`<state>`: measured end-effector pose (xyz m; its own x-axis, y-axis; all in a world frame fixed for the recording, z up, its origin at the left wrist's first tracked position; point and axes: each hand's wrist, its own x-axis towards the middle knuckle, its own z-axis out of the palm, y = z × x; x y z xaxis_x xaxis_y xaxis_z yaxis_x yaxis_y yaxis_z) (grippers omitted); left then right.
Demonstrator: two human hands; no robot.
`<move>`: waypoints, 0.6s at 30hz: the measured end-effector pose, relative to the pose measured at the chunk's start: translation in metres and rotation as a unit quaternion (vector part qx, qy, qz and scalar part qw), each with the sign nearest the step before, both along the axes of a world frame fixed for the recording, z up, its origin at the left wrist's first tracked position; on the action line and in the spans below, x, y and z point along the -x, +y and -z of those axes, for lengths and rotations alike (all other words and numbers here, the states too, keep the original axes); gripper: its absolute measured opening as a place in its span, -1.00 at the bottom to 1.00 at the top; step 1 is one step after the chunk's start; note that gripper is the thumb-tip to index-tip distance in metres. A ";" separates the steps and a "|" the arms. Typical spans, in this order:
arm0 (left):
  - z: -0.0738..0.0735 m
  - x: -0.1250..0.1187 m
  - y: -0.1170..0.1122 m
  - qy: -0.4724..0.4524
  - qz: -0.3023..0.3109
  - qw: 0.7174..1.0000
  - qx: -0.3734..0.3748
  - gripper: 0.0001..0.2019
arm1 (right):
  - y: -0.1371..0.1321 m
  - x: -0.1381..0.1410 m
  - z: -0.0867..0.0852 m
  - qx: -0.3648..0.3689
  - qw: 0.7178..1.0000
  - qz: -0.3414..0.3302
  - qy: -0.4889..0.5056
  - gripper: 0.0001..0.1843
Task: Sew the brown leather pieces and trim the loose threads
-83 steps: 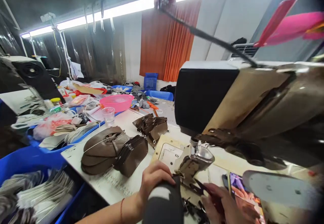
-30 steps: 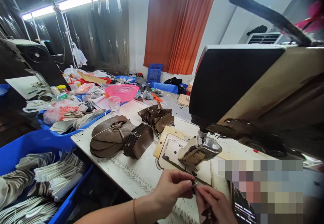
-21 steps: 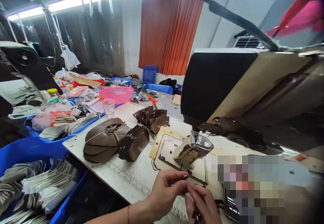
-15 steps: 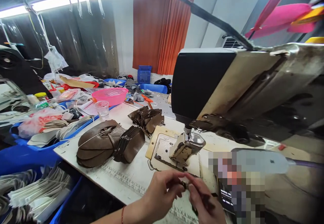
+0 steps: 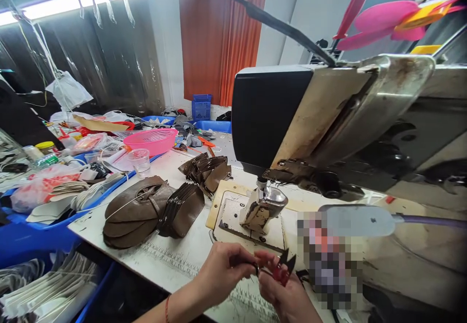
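Note:
My left hand point(image 5: 221, 273) pinches a small dark piece with a metal ring point(image 5: 256, 268) just above the front edge of the white sewing table point(image 5: 171, 260). Close beside it on the right, my right hand point(image 5: 282, 294) grips red-handled thread snips point(image 5: 283, 268), whose dark blades point up next to the ring. Both hands are directly in front of the sewing machine's presser foot point(image 5: 261, 209).
The big sewing machine point(image 5: 328, 123) fills the right. Stacks of brown leather pieces point(image 5: 146, 208) lie left of the foot, more point(image 5: 206, 168) behind. A pink basket point(image 5: 150, 140), a plastic cup point(image 5: 139, 160) and blue bins point(image 5: 32, 235) with cut pieces crowd the left.
Both hands moved back from under the presser foot to the table's front edge. The right hand has brought the snips up to the small piece. The view has swung left.

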<state>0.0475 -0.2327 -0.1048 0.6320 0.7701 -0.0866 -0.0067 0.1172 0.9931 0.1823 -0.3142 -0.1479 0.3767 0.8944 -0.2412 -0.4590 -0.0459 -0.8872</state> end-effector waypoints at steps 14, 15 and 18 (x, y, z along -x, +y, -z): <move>0.000 0.001 -0.001 0.050 -0.004 0.994 -0.100 -0.86 | -0.003 0.006 -0.004 0.038 0.999 0.019 0.020 -0.54; 0.000 0.001 -0.001 0.048 -0.001 0.993 -0.108 -0.85 | -0.003 0.007 -0.004 0.044 0.998 0.024 0.025 -0.53; -0.003 0.001 -0.002 0.057 -0.001 0.987 -0.147 -0.84 | -0.002 0.007 -0.002 0.054 0.998 0.013 0.009 -0.44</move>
